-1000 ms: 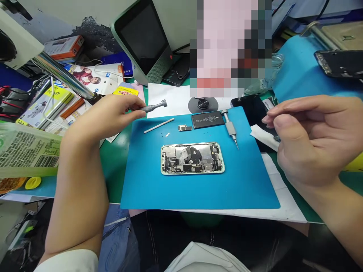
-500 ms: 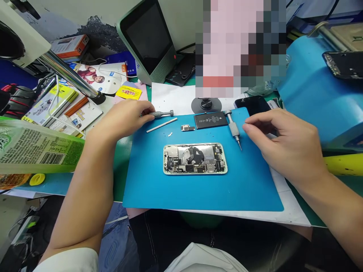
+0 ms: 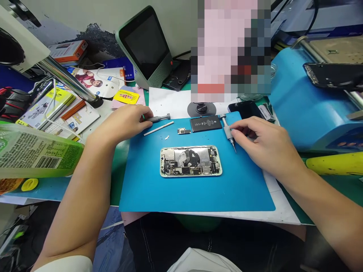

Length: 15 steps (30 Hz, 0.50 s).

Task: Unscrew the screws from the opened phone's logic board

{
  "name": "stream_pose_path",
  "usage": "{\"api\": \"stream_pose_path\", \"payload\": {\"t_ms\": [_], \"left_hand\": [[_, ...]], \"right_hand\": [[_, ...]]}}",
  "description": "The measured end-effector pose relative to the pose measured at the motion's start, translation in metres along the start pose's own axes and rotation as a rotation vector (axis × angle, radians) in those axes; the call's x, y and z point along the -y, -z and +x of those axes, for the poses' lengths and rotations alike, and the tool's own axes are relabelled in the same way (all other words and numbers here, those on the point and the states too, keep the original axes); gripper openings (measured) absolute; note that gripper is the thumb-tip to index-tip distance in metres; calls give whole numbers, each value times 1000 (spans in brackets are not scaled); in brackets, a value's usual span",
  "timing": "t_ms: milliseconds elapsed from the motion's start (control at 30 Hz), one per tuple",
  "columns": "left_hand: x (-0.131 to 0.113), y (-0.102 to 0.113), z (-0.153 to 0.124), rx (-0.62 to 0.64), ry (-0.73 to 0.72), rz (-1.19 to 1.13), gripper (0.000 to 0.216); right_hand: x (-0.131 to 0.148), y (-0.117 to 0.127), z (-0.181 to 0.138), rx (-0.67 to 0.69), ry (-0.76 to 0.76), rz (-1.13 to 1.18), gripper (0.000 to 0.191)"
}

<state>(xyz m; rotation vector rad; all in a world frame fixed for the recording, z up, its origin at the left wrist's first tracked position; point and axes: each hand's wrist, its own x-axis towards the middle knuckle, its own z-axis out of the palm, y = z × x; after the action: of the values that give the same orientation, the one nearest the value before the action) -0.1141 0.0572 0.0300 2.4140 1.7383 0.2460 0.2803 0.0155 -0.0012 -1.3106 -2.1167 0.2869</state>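
My left hand is closed in a pinch on a grey screwdriver at the mat's far left edge. At the right, the fingertips of my right hand are closed at the handle of a second grey screwdriver, its tip pointing toward me. An opened phone with bare circuitry lies in the middle of the blue mat. Beyond it are a black battery, a small metal part, a white stick and tiny white scraps.
A blue machine stands at the right with a phone screen on top. A tilted display is at the back. Books, a lamp post and a green packet crowd the left.
My right hand has moved left and now touches the right-hand screwdriver's handle. My left hand stays at its screwdriver. The whole view has shifted slightly.
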Motion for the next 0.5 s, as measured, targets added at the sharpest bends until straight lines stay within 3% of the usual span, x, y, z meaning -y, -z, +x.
{"api": "stream_pose_path", "payload": {"t_ms": [400, 500], "left_hand": [[-3, -2, 1, -10, -25, -37, 50], [-5, -1, 3, 22, -7, -20, 54]], "right_hand": [[5, 3, 1, -24, -11, 24, 8], [11, 10, 0, -159, -51, 136, 9]]}}
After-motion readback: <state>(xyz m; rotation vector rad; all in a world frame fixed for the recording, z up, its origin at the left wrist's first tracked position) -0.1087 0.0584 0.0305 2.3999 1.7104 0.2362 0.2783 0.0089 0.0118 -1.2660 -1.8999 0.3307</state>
